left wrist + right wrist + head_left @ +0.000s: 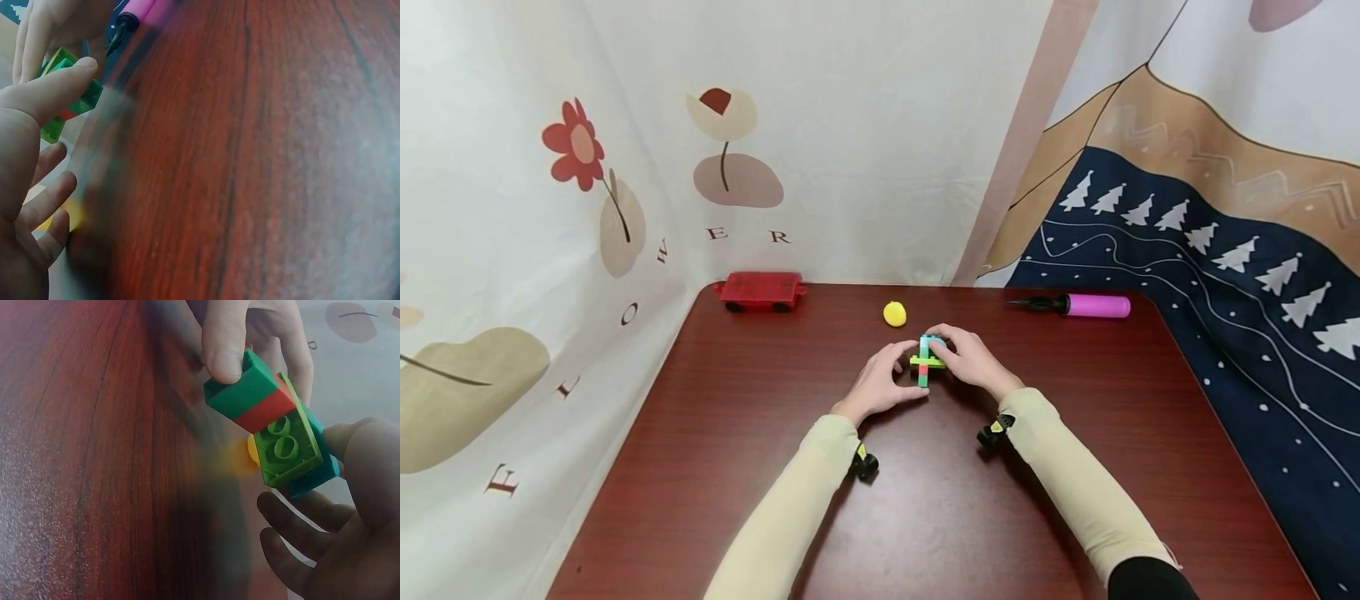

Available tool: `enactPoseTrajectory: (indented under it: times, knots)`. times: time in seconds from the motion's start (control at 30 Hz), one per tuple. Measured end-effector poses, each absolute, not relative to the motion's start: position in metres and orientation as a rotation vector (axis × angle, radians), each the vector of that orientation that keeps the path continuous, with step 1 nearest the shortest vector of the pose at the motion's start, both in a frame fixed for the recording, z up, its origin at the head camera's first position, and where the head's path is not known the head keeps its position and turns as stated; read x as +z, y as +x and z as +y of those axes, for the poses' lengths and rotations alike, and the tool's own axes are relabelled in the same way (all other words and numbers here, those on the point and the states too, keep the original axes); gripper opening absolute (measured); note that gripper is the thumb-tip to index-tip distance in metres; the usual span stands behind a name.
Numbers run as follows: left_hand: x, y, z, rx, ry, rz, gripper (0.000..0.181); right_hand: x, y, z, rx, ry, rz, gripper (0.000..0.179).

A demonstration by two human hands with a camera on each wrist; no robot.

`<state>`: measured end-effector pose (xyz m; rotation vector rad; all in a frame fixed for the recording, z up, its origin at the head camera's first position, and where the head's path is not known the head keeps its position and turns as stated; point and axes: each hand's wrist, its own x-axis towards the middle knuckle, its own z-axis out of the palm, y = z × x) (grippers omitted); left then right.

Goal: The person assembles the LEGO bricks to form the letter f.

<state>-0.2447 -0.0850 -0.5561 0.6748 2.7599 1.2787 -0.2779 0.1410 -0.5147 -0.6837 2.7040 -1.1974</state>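
Both hands hold a small build of toy building blocks (922,365) above the middle of the table. It joins a green and a red block, a lime green plate set crosswise, and teal blocks at the far end. My left hand (880,381) grips the near green end, its thumb (224,353) pressed on the block in the right wrist view. From the other side, my right hand (972,358) pinches the teal block (315,478), with its other fingers loosely curled below. The hollow underside of the lime plate (287,444) shows in that view.
A yellow ball-like object (894,314) lies just beyond the hands. At the back left stands a red toy wagon (763,290) with black wheels. A pink hand pump (1097,306) with a black nozzle lies at the back right. Printed curtains hang behind the dark red table (925,517).
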Motion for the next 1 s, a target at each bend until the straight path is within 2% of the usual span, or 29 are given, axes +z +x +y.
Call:
enactPoseTrajectory:
  times: [0.37,0.67,1.0]
  knots:
    - [-0.5532,-0.2448,-0.0907,1.139,0.725,2.828,0.084,-0.5159,-0.2826,0.1376,-1.098,-0.763,2.724,0.03]
    - [-0.5523,-0.2434,-0.0906,1.074,0.686,2.814,0.086,-0.5169,-0.2833,0.1355,-1.078,-0.716,2.706,0.025]
    - [-0.5509,-0.2405,-0.0907,1.028,0.648,2.824,0.083,-0.5241,-0.2848,0.1326,-1.005,-0.707,2.698,0.034]
